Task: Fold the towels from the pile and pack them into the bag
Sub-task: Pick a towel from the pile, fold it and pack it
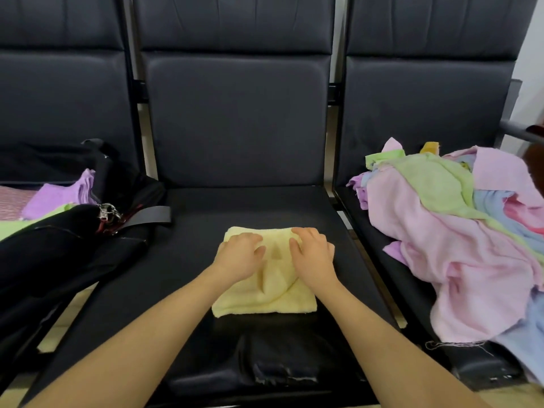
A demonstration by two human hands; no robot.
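A pale yellow towel (266,298) lies folded into a rough square on the middle black seat (188,248), with creases bunched between my hands. My left hand (240,254) rests on its far left part, fingers curled down onto the cloth. My right hand (312,254) lies on its far right part, fingers bent over the far edge. On the right seat sits a loose pile of towels (459,237) in pink, green, blue and purple. The black bag (67,254) lies open on the left seat, with folded purple towels (63,195) and a green one (17,228) inside.
A row of three black padded seats with high backs fills the view. A grey strap (150,214) and a metal clasp (107,212) of the bag reach onto the middle seat's left edge. A metal armrest (518,129) stands at the far right.
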